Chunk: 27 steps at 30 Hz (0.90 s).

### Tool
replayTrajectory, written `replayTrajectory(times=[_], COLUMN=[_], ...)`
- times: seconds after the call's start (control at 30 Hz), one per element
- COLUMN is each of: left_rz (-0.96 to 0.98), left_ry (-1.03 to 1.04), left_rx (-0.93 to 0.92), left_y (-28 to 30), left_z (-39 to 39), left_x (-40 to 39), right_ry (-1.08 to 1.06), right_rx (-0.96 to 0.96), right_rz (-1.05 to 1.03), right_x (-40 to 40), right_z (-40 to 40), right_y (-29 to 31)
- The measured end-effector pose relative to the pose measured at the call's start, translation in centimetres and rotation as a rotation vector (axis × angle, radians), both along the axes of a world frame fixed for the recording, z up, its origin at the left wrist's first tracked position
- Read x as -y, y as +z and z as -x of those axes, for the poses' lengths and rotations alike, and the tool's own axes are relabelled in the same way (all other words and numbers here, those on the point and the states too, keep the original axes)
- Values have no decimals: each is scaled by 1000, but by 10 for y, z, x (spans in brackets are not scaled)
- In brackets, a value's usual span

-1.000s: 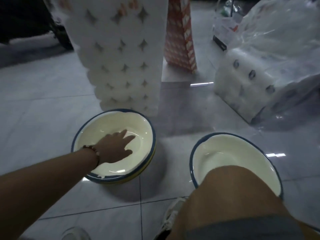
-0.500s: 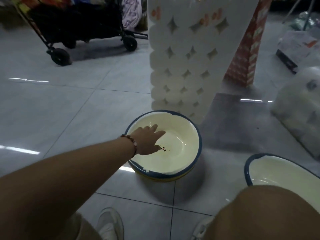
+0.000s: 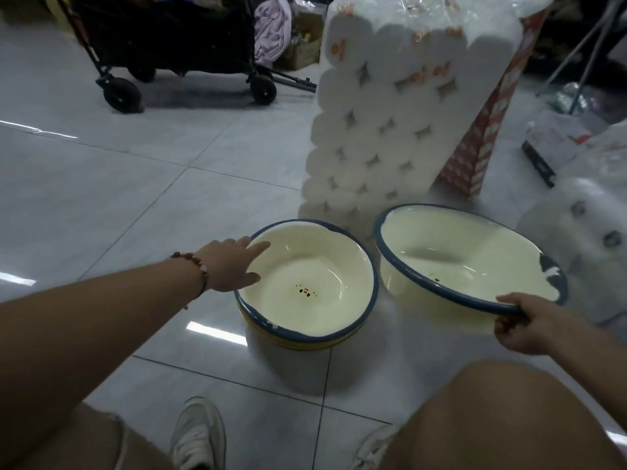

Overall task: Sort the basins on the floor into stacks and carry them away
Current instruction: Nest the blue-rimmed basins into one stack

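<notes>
No readable writing, left hand [image 3: 228,264] on basin stack [image 3: 307,320], right hand [image 3: 524,325] gripping basin [image 3: 468,262]

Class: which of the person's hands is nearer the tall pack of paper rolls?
Left. The left hand rests on the stacked basins just before the paper-roll pack; the right hand grips the tilted basin nearer the person.

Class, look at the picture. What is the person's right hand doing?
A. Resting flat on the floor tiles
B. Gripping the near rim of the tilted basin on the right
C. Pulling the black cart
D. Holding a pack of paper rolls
B: the right hand curls its fingers round the blue near rim of the tilted basin, while the left hand rests with straight fingers on the rim of the stacked basins.
</notes>
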<state>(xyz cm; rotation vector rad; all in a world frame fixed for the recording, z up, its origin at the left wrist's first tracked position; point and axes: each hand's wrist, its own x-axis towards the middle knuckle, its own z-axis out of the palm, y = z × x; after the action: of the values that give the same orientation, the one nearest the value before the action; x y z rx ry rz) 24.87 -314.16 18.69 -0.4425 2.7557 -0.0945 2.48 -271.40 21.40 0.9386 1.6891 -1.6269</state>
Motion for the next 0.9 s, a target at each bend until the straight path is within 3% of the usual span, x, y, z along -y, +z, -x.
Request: replayTrajectory(times=[0.27, 0.37, 0.5, 0.63, 0.73, 0.83, 0.9], left_rz=[-118, -252, -491, -533, -419, -351, -302], left_ry=[42, 152, 419, 415, 314, 242, 163], left_rx=[-111, -94, -222, -336, -157, -6, 203], left_y=[5, 0, -5, -25, -54, -74, -80], left_z=[3, 3, -3, -16, -22, -12, -1], left_x=[7, 11, 20, 44, 58, 57, 52], right_ry=[240, 330, 459, 624, 792, 1049, 1220], right_rx=[48, 58, 113, 105, 39, -188, -196], right_rz=[-24, -3, -63, -134, -323, -648, -784], right_x=[106, 137, 165, 199, 221, 226, 223], right_z=[-11, -22, -21, -25, -31, -24, -20], right_y=[42, 35, 27, 1, -31, -68, -80])
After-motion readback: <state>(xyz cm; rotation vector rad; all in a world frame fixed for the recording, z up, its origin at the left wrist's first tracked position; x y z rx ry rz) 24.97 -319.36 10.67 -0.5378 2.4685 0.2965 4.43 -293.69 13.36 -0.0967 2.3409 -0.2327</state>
